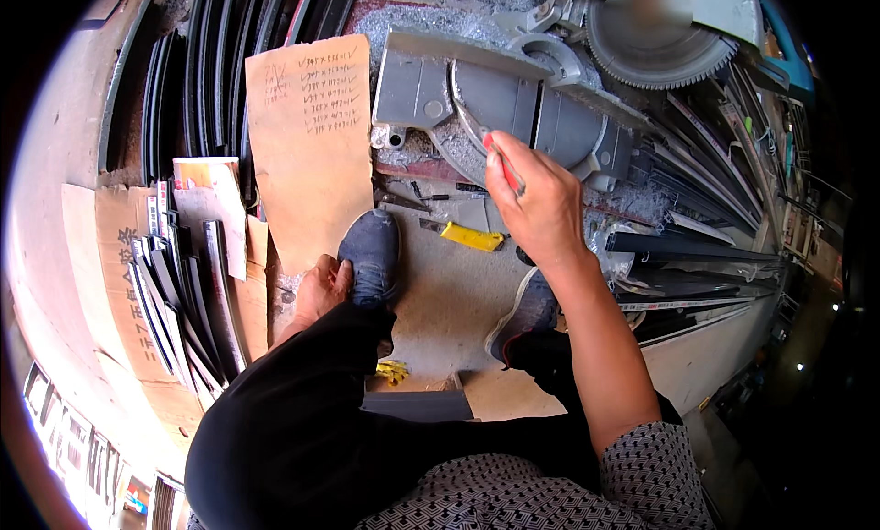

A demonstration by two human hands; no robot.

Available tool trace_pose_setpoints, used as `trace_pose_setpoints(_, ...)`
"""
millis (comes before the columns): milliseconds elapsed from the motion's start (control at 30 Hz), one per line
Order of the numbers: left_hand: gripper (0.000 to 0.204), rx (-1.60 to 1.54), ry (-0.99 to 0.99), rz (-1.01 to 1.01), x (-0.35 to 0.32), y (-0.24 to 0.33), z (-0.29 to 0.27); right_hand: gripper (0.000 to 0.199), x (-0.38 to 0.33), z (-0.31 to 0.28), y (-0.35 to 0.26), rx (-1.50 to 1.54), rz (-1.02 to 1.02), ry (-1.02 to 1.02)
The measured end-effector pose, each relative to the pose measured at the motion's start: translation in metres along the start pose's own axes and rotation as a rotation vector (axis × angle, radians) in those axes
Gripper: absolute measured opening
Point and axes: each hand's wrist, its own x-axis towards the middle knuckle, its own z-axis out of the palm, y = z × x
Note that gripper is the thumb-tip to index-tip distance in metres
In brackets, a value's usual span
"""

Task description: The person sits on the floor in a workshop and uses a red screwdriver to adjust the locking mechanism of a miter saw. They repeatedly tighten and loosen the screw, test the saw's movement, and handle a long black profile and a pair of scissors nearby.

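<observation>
My right hand (539, 196) is raised over the front of a grey mitre saw base (500, 95). Its fingers are closed round a slim red and grey tool (509, 168), mostly covered by the hand, so its kind is unclear. Down beside my left shoe (371, 251) is my left hand (323, 292), close to the lower edge of a brown cardboard sheet (307, 163) with handwritten lines. The left fingers are bent and partly hidden, and I cannot see anything held. A yellow utility knife (472, 236) lies on the floor between my feet.
The toothed saw blade (655, 58) stands at the back right, with metal shavings (422, 21) around the saw. Long dark profiles (215, 81) lie at the left, more (697, 251) at the right. Short cut strips (179, 296) rest on flattened cardboard (119, 264).
</observation>
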Motion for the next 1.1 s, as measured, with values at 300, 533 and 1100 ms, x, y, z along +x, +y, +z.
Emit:
trace_pose_setpoints(300, 0.036, -0.008, 0.000, -0.032, -0.003, 0.004, -0.001, 0.020, -0.015, -0.011, -0.004, 0.012, 0.047, -0.035)
trace_pose_setpoints(533, 0.036, -0.032, 0.005, -0.010, -0.001, -0.002, 0.003, 0.021, -0.008, 0.000, 0.005, 0.005, 0.020, -0.014)
trace_pose_setpoints(1100, 0.035, 0.001, 0.034, -0.007, -0.003, 0.002, 0.001, 0.016, 0.005, 0.003, -0.004, 0.015, 0.033, 0.015)
